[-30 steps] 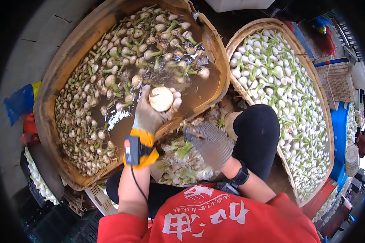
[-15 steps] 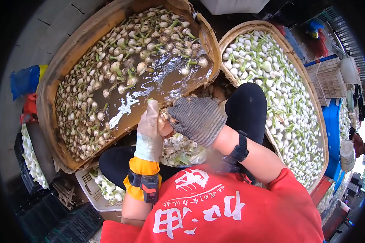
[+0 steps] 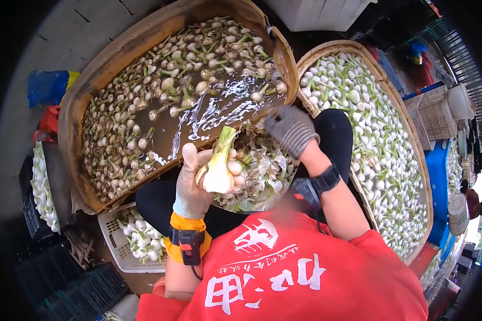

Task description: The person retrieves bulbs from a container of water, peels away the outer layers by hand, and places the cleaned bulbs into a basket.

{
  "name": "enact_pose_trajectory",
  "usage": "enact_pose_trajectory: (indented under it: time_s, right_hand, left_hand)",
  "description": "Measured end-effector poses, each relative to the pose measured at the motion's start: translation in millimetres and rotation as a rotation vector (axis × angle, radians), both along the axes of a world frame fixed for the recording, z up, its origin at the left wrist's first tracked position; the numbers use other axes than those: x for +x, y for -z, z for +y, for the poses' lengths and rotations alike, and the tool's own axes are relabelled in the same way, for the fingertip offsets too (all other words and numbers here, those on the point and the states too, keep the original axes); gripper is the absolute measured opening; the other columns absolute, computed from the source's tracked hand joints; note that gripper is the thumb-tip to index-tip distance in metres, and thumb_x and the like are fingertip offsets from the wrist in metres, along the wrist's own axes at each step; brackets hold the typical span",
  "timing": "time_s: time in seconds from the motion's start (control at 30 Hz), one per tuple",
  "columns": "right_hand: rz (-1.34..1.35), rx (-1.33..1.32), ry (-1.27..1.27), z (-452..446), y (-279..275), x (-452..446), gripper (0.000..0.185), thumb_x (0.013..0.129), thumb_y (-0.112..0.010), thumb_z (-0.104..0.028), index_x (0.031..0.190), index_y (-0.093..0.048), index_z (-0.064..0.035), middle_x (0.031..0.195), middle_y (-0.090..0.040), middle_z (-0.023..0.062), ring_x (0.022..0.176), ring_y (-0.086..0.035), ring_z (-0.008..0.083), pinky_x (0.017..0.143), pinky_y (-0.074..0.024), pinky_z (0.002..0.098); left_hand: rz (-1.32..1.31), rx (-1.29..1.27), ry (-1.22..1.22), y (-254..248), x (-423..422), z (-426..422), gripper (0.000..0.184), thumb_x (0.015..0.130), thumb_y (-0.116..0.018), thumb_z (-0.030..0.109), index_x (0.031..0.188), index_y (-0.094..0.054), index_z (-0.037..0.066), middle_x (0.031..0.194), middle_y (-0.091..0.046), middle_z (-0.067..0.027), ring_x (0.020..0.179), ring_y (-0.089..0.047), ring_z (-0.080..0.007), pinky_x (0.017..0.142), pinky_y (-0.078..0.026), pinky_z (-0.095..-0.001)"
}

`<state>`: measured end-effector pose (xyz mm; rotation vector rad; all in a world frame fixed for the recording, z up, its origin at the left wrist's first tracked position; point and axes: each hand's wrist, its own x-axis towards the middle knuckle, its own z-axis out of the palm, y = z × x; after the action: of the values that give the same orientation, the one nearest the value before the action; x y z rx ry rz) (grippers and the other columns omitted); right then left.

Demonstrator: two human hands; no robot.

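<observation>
Head view: I observe the left hand point(image 3: 189, 184), in a pale glove, its fingers wrapped around a garlic bulb point(image 3: 218, 174) with the green stalk pointing away from the wearer, beside a heap of leafy peelings point(image 3: 265, 184). The right hand point(image 3: 293, 131), in a grey striped glove, has curled fingers near the rim of a brown tub point(image 3: 71, 123) of bulbs in water; I cannot tell whether it grips anything. At right stands a second tub point(image 3: 383, 75), packed with whiter bulbs.

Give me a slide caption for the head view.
Gloved left hand holds a green-stemmed garlic bulb near a tub of bulbs in brown water.
</observation>
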<state>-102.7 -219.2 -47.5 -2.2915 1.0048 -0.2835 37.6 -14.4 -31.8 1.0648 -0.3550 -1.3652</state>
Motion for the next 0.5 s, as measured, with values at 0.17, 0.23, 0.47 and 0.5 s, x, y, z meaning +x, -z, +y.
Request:
enact_pose_trajectory:
  time_s: [0.17, 0.23, 0.47, 0.5]
  right_hand:
    - [-0.588, 0.418, -0.383, 56.6, 23.3, -2.8, 0.024, 0.085, -0.064, -0.022, 0.108, -0.071, -0.0161, 0.098, -0.067, 0.0084, 0.088, -0.063, 0.0303, 0.079, -0.0512, 0.0401]
    - [-0.48, -0.067, -0.421, 58.2, 25.6, -3.7, 0.024, 0.089, -0.065, -0.024, 0.108, -0.071, -0.0115, 0.097, -0.067, 0.0082, 0.09, -0.064, 0.0212, 0.081, -0.0513, 0.034]
    - [-0.129, -0.144, -0.331, 66.3, 21.2, 2.0, 0.021, 0.09, -0.059, -0.031, 0.102, -0.075, -0.0261, 0.093, -0.068, 0.0061, 0.085, -0.064, 0.0269, 0.073, -0.0497, 0.0391]
    - [-0.219, -0.25, -0.341, 68.2, 19.5, -0.9, 0.021, 0.088, -0.063, -0.034, 0.099, -0.075, -0.0221, 0.09, -0.068, 0.0083, 0.08, -0.064, 0.028, 0.071, -0.0499, 0.0402]
  left_hand:
    - [-0.047, -0.024, 0.142, 36.0, -10.8, -1.5, 0.087, 0.09, -0.036, 0.074, 0.116, -0.058, -0.006, 0.097, -0.069, -0.0143, 0.082, -0.069, -0.0217, 0.074, -0.057, -0.0312]
    - [-0.193, -0.043, 0.168, 32.6, -21.1, 0.1, 0.066, 0.093, -0.052, 0.061, 0.108, -0.061, -0.003, 0.097, -0.068, -0.0117, 0.084, -0.066, -0.0151, 0.077, -0.052, -0.0274]
    - [-1.443, -0.254, 0.286, 15.5, -35.4, -2.3, 0.019, 0.088, -0.059, 0.016, 0.095, -0.058, -0.002, 0.08, -0.057, -0.0112, 0.075, -0.061, -0.0291, 0.069, -0.05, -0.0359]
    - [-1.276, -0.232, 0.237, 19.0, -34.5, 1.7, 0.015, 0.086, -0.059, 0.013, 0.093, -0.057, -0.001, 0.079, -0.055, -0.0123, 0.074, -0.059, -0.0329, 0.068, -0.049, -0.0373]
